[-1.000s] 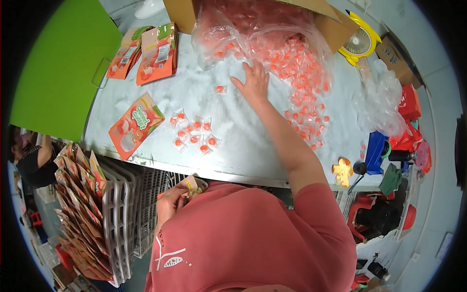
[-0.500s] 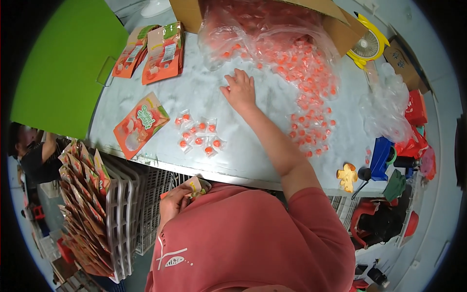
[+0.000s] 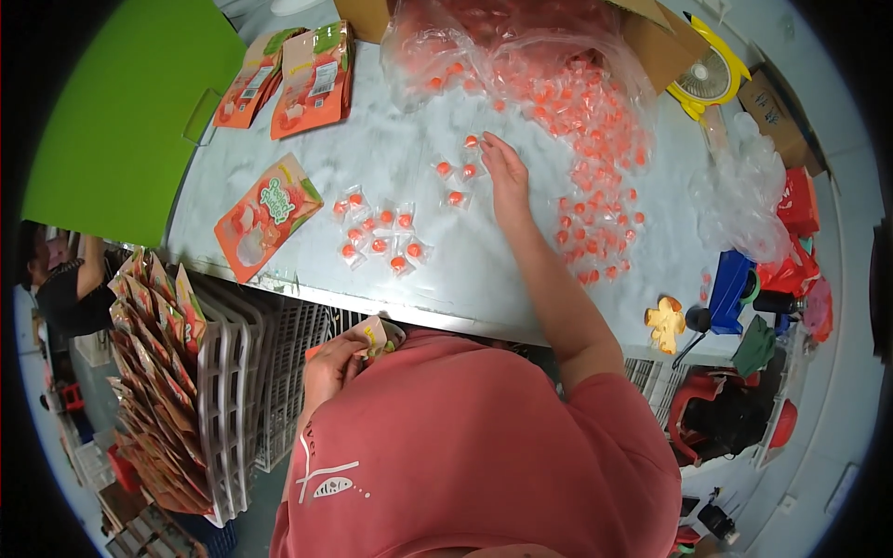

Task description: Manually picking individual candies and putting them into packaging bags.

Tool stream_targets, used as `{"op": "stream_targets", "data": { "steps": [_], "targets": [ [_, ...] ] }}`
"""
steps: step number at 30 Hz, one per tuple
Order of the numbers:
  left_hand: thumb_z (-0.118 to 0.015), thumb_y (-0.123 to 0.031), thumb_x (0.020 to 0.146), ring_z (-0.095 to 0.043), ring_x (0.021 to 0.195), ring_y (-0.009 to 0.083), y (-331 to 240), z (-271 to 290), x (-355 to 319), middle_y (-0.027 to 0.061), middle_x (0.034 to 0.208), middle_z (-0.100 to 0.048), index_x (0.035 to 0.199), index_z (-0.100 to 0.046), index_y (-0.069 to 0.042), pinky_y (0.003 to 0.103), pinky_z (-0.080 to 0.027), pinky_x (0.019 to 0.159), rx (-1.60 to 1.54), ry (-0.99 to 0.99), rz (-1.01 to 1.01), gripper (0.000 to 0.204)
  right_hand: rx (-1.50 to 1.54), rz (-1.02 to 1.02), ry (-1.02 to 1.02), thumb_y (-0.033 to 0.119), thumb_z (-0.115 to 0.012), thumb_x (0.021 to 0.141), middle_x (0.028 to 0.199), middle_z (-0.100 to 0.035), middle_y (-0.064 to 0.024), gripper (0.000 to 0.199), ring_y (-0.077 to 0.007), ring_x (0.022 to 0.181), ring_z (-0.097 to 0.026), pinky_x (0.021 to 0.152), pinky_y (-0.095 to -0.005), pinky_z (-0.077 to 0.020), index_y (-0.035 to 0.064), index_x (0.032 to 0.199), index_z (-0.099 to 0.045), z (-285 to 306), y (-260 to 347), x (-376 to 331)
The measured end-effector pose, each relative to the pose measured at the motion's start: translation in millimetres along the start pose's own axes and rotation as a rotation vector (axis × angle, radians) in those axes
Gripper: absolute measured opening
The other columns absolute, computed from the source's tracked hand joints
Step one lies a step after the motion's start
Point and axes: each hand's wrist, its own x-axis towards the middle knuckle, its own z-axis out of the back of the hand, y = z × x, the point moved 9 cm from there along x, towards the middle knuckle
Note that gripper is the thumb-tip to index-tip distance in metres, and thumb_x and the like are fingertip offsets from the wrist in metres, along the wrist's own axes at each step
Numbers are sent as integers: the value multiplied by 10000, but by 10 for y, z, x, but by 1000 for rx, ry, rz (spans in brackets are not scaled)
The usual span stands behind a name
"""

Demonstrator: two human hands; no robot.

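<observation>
The wrapped candies were orange-red in clear film, scattered over a pale grey, faintly marbled table. The pouch was orange with a green corner (white patches too). A board was plain bright green, the small fan yellow, the person's shirt salmon pink.

I wear a salmon-pink short-sleeved shirt, loose and creased across the back, with a small white outline drawing and thin white line stitched low on one side. Both my forearms are bare below the sleeves, no gloves, watch or rings that I can make out
</observation>
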Motion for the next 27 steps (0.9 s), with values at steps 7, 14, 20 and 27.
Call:
{"op": "stream_targets", "data": {
  "steps": [7,14,20,27],
  "targets": [
    [-658,-23,896,-708,907,303,31,-15,-122,154,1009,-729,982,-705,-14,352,-541,816,-1,-9,40,99,-1004,433,69,306,-658,934,1345,-558,-168,480,-331,1289,-488,1104,-462,-367,71,1344,-575,-394,255,-8],
    [-659,-65,920,-699,931,276,-2,-22,-120,155,970,-719,996,-705,-2,353,-524,846,-92,9,61,109,-1300,546,268,338,-673,907,1380,-491,-177,513,-359,1313,-442,1098,-576,-318,88,1342,-565,-1089,-25,-472],
    [-632,-22,912,-671,881,245,26,0,-134,135,908,-687,1010,-691,14,319,-501,831,-78,20,113,121,-877,396,214,268,-661,914,1383,-501,-167,460,-360,1297,-451,1083,-485,-384,89,1327,-572,-1249,254,-635],
    [-629,6,888,-671,868,268,28,-78,-73,147,922,-684,1023,-683,2,317,-503,811,-63,36,45,146,-1041,492,19,46,-638,891,1384,-526,-172,401,-362,1208,-562,1007,-411,-468,50,1290,-599,159,1208,-1683]
  ]
}}
